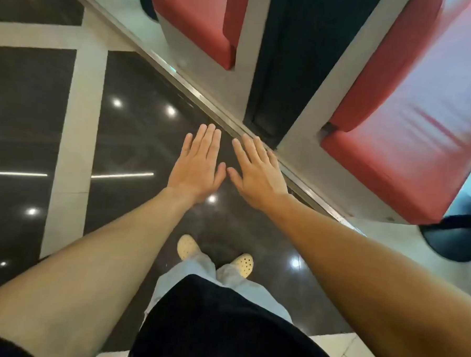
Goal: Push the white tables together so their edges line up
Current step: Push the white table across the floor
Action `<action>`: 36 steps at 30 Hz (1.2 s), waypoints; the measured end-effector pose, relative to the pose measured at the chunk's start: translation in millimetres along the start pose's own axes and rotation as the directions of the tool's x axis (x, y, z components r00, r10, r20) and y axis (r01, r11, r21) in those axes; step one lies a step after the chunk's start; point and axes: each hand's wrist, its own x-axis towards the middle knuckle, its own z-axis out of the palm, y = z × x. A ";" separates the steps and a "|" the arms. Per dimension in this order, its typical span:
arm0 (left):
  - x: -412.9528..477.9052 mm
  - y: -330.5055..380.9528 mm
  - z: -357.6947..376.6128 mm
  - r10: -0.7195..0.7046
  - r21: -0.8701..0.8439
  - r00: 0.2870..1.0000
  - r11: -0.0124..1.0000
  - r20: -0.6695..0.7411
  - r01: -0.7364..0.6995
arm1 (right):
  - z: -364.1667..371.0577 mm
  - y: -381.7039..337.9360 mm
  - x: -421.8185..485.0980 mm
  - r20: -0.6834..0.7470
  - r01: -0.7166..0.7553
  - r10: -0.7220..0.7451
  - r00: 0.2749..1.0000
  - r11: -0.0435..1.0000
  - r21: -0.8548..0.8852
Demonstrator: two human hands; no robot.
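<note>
Hovering flat and spread at frame centre, left hand (pixel 198 164) and right hand (pixel 258 171) grip nothing above the dark floor (pixel 138 135). No white desk is identifiable; only red seats (pixel 402 149) upper right. Pushing appears not begun.

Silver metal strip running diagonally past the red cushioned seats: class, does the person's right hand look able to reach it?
Probably yes: the open right hand has its fingertips at the silver metal strip, with nothing between.

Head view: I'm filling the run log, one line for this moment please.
left hand open, flat, empty | right hand open, flat, empty | red seats ahead | no white table identifiable
</note>
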 end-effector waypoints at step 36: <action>-149.8 -282.9 -55.6 -0.736 -0.038 0.655 0.670 -0.172 0.742 | 54.3 -312.4 197.2 0.273 0.733 -0.691 0.669 0.675 -0.087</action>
